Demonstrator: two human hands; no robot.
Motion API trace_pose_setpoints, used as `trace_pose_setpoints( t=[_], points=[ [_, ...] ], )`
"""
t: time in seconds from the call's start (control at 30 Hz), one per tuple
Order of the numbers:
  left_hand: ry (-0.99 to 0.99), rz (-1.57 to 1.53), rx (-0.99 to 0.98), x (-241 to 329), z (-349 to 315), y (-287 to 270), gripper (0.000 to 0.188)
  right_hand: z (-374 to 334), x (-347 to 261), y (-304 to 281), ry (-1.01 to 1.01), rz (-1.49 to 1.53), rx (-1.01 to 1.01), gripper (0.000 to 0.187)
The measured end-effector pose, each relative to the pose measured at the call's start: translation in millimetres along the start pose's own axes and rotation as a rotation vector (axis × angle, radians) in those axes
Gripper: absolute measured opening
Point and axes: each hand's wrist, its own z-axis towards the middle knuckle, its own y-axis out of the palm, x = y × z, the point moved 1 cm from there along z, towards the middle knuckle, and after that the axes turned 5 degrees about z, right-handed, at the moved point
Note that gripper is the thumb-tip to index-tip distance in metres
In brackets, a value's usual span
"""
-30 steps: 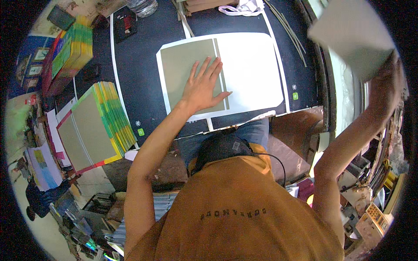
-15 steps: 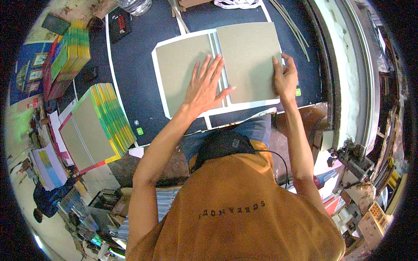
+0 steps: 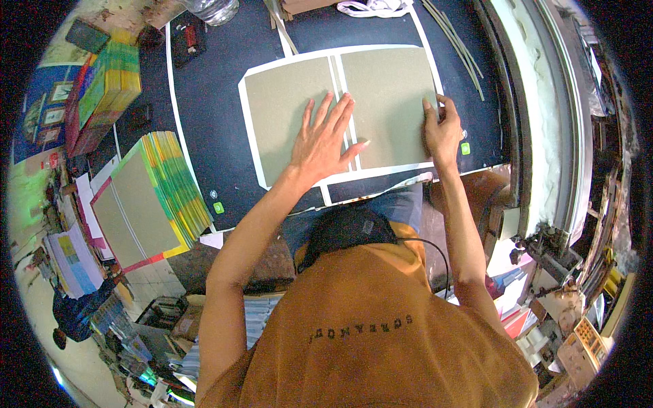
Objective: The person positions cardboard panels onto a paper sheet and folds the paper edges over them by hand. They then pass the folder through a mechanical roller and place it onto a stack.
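Note:
A white cover sheet lies on the dark table with two greyish-tan boards on it, a left board and a right board. Between the boards runs a narrow spine strip. My left hand rests flat, fingers spread, across the left board and the spine strip, its thumb reaching over to the right board. At the right board's outer edge is my right hand, its thumb on top and its other fingers curled around the side. White margins show around both boards.
Stacked covers with green and yellow edges stand at the left, and another stack sits behind them. Thin board strips lie at the far right. A long metal machine bar borders the table's right side. A white cloth lies at the back.
The right board has slid toward me, and a white margin now shows along its far edge. My right hand moved slightly nearer with it; my left hand stays spread on the boards.

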Motion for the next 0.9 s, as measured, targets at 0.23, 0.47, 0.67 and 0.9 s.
trace_pose_setpoints(
  t=[0.23,0.47,0.67,0.9],
  points=[
    [-0.006,-0.02,0.011,0.5,-0.2,3.2,0.086,1.8,6.3,4.2,0.058,0.056,-0.042,0.039],
    [-0.011,-0.005,-0.004,1.4,0.2,-1.2,0.084,-10.8,-27.5,-1.1,-0.186,-0.232,0.082,0.069],
    [0.001,-0.005,-0.008,4.9,4.8,-4.6,0.084,-13.1,-53.5,37.6,-0.469,-0.265,-0.126,0.074],
    [-0.014,-0.043,0.001,1.0,1.7,-6.6,0.088,-17.4,-50.1,48.5,-0.438,-0.322,-0.123,0.075]
  ],
)
